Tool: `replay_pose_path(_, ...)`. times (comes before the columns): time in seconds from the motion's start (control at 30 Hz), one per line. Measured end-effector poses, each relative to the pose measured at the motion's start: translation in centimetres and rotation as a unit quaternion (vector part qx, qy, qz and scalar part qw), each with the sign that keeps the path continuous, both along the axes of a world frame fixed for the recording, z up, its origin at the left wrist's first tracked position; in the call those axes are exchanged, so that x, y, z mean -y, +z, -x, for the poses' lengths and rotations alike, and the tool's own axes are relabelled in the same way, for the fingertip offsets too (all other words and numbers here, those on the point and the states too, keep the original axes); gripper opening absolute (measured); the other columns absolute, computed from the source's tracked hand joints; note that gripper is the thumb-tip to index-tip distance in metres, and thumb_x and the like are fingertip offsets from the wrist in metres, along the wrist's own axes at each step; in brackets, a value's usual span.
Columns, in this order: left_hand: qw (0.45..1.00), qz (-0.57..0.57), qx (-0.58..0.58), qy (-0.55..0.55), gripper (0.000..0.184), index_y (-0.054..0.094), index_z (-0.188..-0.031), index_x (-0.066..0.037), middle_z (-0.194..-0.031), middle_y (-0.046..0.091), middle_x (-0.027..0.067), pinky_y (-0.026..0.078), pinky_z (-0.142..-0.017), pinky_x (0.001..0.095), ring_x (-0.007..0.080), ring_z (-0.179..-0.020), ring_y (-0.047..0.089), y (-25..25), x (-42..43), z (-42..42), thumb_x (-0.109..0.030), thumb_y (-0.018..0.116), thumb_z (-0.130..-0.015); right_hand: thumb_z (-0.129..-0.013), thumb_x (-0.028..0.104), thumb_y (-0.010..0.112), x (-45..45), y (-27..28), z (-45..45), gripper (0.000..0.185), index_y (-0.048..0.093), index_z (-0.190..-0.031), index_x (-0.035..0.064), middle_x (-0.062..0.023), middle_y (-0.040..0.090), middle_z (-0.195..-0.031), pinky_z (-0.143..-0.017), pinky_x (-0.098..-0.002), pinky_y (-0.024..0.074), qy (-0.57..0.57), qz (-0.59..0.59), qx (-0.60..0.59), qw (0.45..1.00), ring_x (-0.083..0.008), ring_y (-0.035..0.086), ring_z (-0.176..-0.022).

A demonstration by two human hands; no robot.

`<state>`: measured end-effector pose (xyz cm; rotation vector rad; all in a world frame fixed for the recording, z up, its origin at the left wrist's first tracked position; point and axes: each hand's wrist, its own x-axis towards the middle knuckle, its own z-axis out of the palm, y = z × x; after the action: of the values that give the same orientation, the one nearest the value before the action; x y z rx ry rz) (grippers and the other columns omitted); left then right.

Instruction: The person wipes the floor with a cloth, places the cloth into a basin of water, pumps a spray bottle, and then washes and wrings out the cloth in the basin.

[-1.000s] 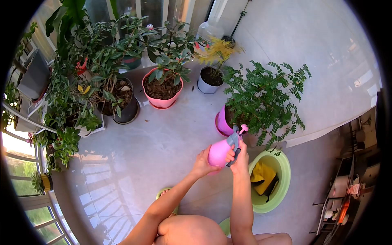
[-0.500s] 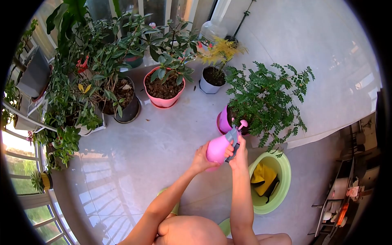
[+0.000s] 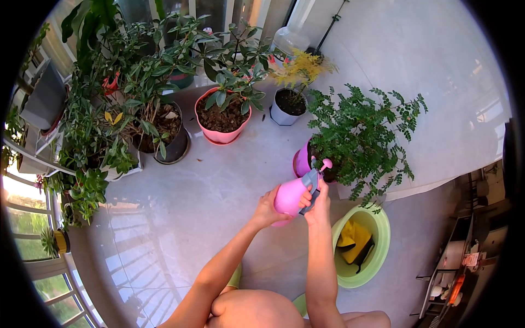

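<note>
Between my two hands is a pink spray bottle with a grey head and a pink plunger knob, tilted so its top points toward a leafy green plant. My left hand is wrapped around the lower body of the bottle. My right hand grips it at the grey handle and trigger, with the fingers curled round. Just past the bottle's top stands the plant's purple pot, partly hidden by leaves and the bottle.
A light green bucket holding yellow and black gloves or cloth stands right of my right forearm. Farther off are a pink pot, a pale small pot and a dark pot. More plants crowd the left, beside windows.
The view has shifted a little, so the pots and plants sit slightly farther right. Both hands keep their hold on the spray bottle, which is nearly in the same place.
</note>
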<state>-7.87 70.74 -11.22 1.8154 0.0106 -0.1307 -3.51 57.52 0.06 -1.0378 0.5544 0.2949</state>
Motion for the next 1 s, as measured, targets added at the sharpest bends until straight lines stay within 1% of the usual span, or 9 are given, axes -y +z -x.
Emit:
replay_pose_path(0.23,1.000,-0.001,-0.017,-0.009,0.112,0.031,-0.143,-0.005,-0.126,0.050,0.0233,0.039,-0.101,0.0441,0.0389,-0.116,0.048,-0.3,-0.3,-0.3,-0.033,0.086,-0.050,-0.089,0.051,0.048,-0.5,0.0,-0.3,0.041,0.046,-0.077,0.0113,0.0012,0.037,-0.056,-0.045,-0.0257,0.0285,-0.007,-0.001,-0.003,1.000,-0.0104,0.034,-0.046)
replay_pose_path(0.47,1.000,0.003,-0.007,-0.018,0.112,0.030,-0.144,-0.006,-0.128,0.049,0.0235,0.039,-0.101,0.0441,0.0394,-0.117,0.047,-0.2,-0.5,-0.6,-0.033,0.085,-0.051,-0.089,0.051,0.048,-0.7,0.1,-0.6,0.041,0.046,-0.076,0.0116,0.0016,0.038,-0.055,-0.044,-0.0254,0.0288,-0.011,0.000,0.005,1.000,-0.0099,0.034,-0.045)
replay_pose_path(0.73,0.998,0.045,-0.034,-0.026,0.112,0.025,-0.144,-0.003,-0.132,0.045,0.0249,0.037,-0.104,0.0443,0.0402,-0.123,0.043,0.4,-0.2,-0.4,-0.034,0.084,-0.054,-0.088,0.052,0.050,-0.9,0.2,-0.7,0.042,0.046,-0.076,0.0112,0.0012,0.037,-0.056,-0.044,-0.0257,0.0294,-0.014,0.005,0.001,1.000,-0.0102,0.034,-0.044)
replay_pose_path(0.83,0.998,0.054,-0.025,-0.027,0.113,0.024,-0.145,-0.002,-0.131,0.045,0.0258,0.035,-0.105,0.0450,0.0411,-0.123,0.042,0.1,0.0,-0.4,-0.036,0.084,-0.054,-0.087,0.052,0.050,-0.7,0.0,-0.9,0.043,0.045,-0.076,0.0110,0.0010,0.037,-0.056,-0.044,-0.0257,0.0297,-0.017,0.006,0.002,1.000,-0.0103,0.034,-0.044)
replay_pose_path(1.0,1.000,0.013,-0.012,-0.014,0.118,0.022,-0.145,-0.002,-0.131,0.045,0.0259,0.035,-0.104,0.0460,0.0420,-0.121,0.042,-0.8,0.9,-0.3,-0.039,0.085,-0.052,-0.088,0.052,0.050,-0.6,0.3,-0.8,0.043,0.045,-0.077,0.0108,0.0008,0.037,-0.056,-0.044,-0.0259,0.0299,-0.020,0.006,0.002,1.000,-0.0103,0.034,-0.045)
